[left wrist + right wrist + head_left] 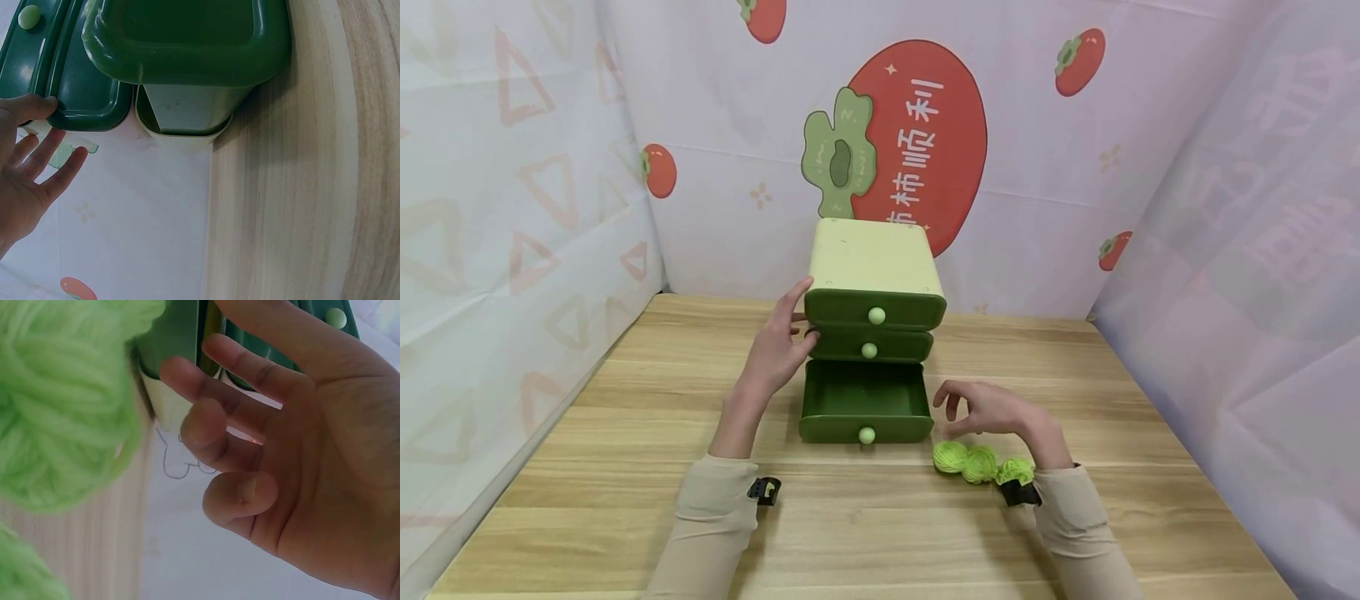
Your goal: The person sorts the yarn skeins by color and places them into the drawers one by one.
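A small cabinet (876, 254) with a cream top and three green drawers stands on the table. Its bottom drawer (867, 429) is pulled out, and no contents show inside. My left hand (775, 354) is at the cabinet's left side, with the thumb touching the edge of the middle drawer (898, 347); in the left wrist view the other fingers (65, 172) are spread loosely. Right of the bottom drawer hovers my right hand (988, 410), fingers loosely bent and holding nothing. Bright green yarn balls (980, 464) lie just below it, apart from the fingers.
The wood-grain table (865, 533) carries the cabinet and the yarn. A white cloth with tomato prints (1037, 167) hangs behind, and similar cloth walls (512, 292) close off both sides. Black straps (765, 491) sit on both wrists.
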`<action>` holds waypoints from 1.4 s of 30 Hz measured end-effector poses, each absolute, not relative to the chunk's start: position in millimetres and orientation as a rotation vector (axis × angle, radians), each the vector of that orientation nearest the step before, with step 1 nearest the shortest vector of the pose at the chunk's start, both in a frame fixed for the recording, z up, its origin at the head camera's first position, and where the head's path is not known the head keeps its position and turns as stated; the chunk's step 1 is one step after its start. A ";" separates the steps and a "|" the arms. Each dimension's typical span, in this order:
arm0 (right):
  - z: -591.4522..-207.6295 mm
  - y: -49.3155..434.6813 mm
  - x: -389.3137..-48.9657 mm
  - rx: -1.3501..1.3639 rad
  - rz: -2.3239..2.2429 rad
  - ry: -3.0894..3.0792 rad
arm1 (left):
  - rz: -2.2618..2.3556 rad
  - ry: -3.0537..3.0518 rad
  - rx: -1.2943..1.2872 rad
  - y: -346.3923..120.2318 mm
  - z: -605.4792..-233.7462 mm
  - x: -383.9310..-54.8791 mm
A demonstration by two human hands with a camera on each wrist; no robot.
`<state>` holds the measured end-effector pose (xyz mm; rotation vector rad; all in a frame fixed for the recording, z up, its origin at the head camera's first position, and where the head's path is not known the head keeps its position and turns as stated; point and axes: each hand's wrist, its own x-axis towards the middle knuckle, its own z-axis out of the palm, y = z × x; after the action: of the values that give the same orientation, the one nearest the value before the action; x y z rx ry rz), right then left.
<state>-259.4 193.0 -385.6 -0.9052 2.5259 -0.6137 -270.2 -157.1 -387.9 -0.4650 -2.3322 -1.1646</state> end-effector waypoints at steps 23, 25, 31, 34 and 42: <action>-393.6 215.3 -247.5 -0.895 -0.555 2.462 | -1.169 -2.341 -0.453 -157.3 -386.3 -268.5; -395.9 217.7 -246.4 -0.902 -0.561 2.451 | -1.173 -2.344 -0.451 -157.0 -386.3 -268.5; -402.7 220.6 -248.9 -0.919 -0.567 2.418 | -1.166 -2.344 -0.448 -157.1 -385.5 -267.7; -404.7 219.7 -250.0 -0.931 -0.570 2.395 | -1.163 -2.343 -0.457 -156.8 -385.2 -267.4; -407.1 215.4 -249.7 -0.969 -0.579 2.369 | -1.164 -2.347 -0.460 -157.0 -386.7 -267.8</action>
<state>-249.7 215.4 -407.1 -0.9686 2.3695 -0.5787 -267.8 -157.0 -386.7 -0.4598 -2.3468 -1.1644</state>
